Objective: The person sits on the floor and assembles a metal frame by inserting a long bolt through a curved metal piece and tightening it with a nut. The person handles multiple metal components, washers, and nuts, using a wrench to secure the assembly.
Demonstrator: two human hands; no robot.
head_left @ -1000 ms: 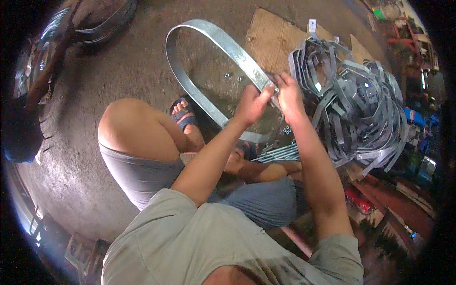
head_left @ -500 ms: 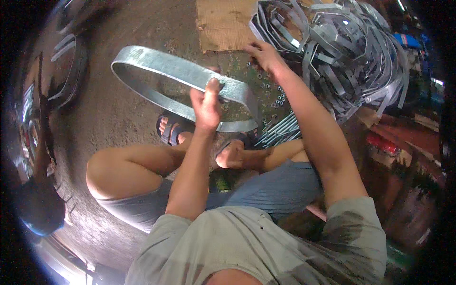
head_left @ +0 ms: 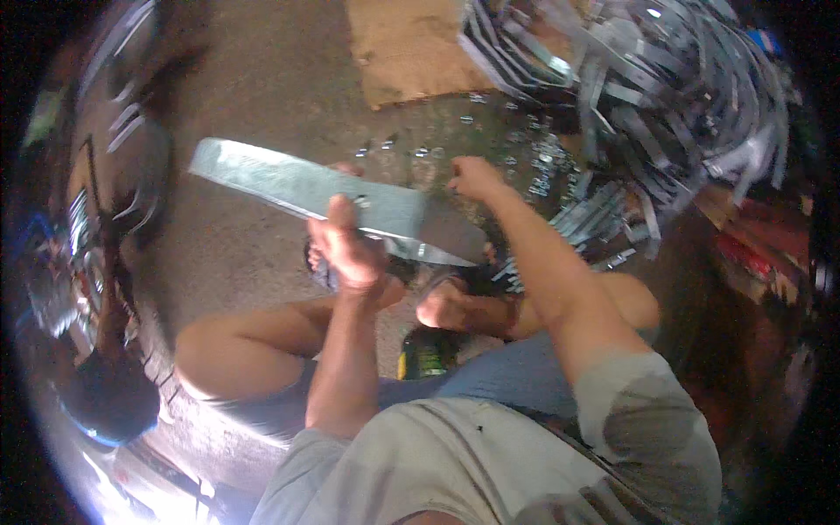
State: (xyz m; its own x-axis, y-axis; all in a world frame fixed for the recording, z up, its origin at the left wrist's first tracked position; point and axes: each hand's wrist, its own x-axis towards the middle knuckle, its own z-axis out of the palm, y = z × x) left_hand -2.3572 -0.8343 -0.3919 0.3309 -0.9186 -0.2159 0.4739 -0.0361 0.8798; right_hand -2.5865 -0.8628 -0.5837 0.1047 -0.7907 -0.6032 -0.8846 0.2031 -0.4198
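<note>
Grips, at nine o'clock, a broad silvery metal band in the left hand, closed firmly about its lower edge. Lays the thumb upright on the outer face, pointing to twelve, and tucks the fingers behind, with a fingertip just peeping over the upper edge. Brings the left forearm up from seven o'clock with a nearly straight wrist. Holds the band well off the floor, aslant, from a far end toward ten o'clock to a curved near end just toward three. Shows a small mark or fitting beside the thumb, too blurred to name.

Extends the right arm from four o'clock, bent at the elbow, and slants it toward eleven. Holds the right hand at one o'clock, apart from the band, with knuckles up and fingers half curled toward ten. Cannot tell whether anything lies pinched in those fingers.

Has loose nuts scattered just past that hand at two o'clock, metal rods between two and three, a heap of bent metal strips at two farther out, and a cardboard sheet at twelve.
</note>
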